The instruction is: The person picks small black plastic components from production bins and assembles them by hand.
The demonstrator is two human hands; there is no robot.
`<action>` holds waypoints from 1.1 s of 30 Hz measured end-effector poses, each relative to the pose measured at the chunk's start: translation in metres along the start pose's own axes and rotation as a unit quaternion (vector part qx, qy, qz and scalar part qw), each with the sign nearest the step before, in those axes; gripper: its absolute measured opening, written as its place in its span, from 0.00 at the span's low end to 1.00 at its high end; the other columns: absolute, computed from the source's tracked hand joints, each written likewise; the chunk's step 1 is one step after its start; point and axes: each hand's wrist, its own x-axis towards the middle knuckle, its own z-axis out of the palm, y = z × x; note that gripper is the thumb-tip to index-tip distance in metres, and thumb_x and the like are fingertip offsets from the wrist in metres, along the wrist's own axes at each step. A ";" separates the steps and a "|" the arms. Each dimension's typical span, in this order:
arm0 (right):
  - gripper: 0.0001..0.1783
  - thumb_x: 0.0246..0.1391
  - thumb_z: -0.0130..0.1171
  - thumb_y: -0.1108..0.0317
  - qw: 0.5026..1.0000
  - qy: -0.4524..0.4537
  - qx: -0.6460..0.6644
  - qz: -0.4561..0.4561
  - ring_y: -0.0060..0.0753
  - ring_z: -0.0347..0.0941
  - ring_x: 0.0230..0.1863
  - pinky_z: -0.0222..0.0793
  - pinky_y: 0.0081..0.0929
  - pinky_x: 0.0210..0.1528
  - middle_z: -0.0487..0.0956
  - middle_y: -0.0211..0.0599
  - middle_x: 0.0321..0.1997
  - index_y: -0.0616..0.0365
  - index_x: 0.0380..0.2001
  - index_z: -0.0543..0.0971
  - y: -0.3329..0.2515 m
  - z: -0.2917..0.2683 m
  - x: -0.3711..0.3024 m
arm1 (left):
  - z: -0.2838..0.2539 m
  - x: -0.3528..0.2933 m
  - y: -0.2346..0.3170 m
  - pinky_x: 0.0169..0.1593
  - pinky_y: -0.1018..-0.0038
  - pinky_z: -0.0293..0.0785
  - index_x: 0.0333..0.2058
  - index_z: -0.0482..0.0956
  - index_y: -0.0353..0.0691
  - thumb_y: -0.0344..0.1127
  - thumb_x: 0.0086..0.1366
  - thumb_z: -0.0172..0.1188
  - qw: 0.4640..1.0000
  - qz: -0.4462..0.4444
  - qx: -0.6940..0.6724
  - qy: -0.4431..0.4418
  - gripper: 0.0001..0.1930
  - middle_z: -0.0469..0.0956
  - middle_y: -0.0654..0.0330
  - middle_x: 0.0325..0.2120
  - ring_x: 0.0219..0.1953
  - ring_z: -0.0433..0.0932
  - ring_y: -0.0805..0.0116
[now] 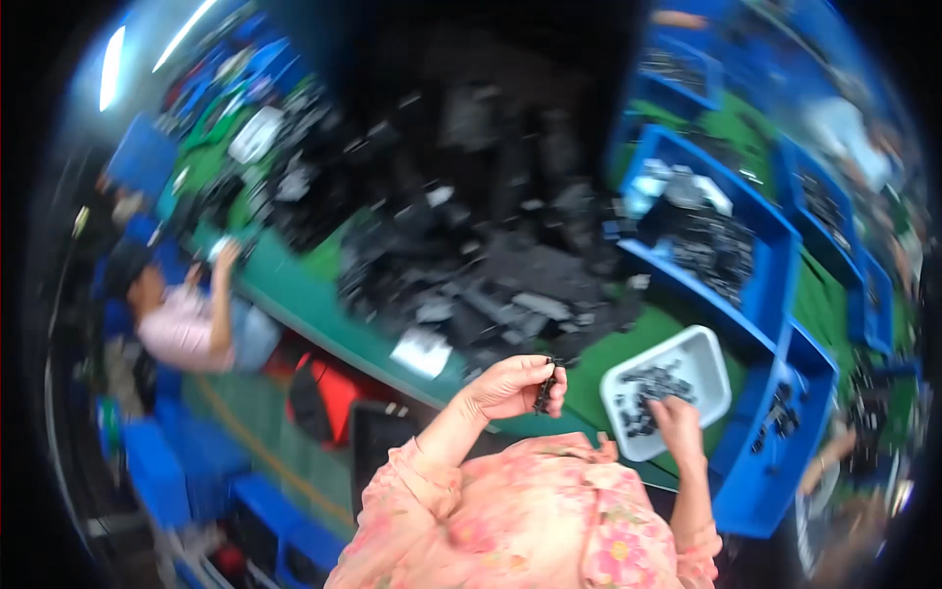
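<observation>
My left hand (515, 386) is closed on a small black part (545, 389), pinched upright between thumb and fingers in front of my body. To the right, a white plastic tub (714, 368) stands on the green tabletop with many small dark parts (643, 393) in it. Down into this tub reaches my right hand (675, 420), its fingertips among the parts. Those fingertips are hidden and blurred, so whether they grip a part does not show. A large heap of black parts (500, 285) lies just beyond my left hand.
A white paper (422, 351) lies at the table's near edge. Blue bins (785, 260) holding black parts and bags line the right side; another blue bin (756, 496) stands beside the tub. At the left, a person in a pink top (186, 329) works at the same table (294, 294).
</observation>
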 end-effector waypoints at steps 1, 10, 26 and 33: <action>0.14 0.48 0.55 0.64 1.000 -0.003 -0.010 0.001 0.55 0.70 0.25 0.63 0.41 0.28 0.72 0.54 0.21 0.65 0.18 0.73 0.002 -0.001 -0.001 | -0.007 -0.032 0.005 0.35 0.68 0.69 0.36 0.72 0.35 0.38 0.61 0.51 0.998 0.009 0.019 0.056 0.11 0.72 0.60 0.27 0.27 0.70 0.69; 0.12 0.49 0.53 0.65 0.999 -0.018 -0.026 -0.030 0.43 0.71 0.22 0.63 0.35 0.27 0.73 0.49 0.19 0.66 0.23 0.75 0.011 -0.008 -0.001 | -0.136 -0.248 -0.082 0.28 0.77 0.69 0.42 0.70 0.35 0.38 0.61 0.52 0.828 0.121 0.020 0.548 0.14 0.74 0.61 0.26 0.23 0.71 0.72; 0.10 0.48 0.56 0.66 0.945 0.155 0.286 0.032 0.15 0.66 0.22 0.63 0.17 0.24 0.74 0.27 0.21 0.63 0.29 0.77 0.026 -0.100 0.110 | -0.031 -0.066 -0.020 0.38 0.80 0.70 0.33 0.77 0.30 0.32 0.58 0.53 0.809 0.058 0.418 0.409 0.11 0.78 0.57 0.25 0.30 0.76 0.72; 0.12 0.43 0.56 0.61 0.977 0.166 0.086 0.106 0.48 0.74 0.37 0.68 0.36 0.43 0.78 0.48 0.31 0.58 0.28 0.80 0.063 -0.088 0.232 | 0.073 0.063 0.000 0.40 0.80 0.66 0.38 0.76 0.35 0.34 0.62 0.49 0.848 0.029 0.507 0.154 0.11 0.78 0.63 0.28 0.34 0.73 0.79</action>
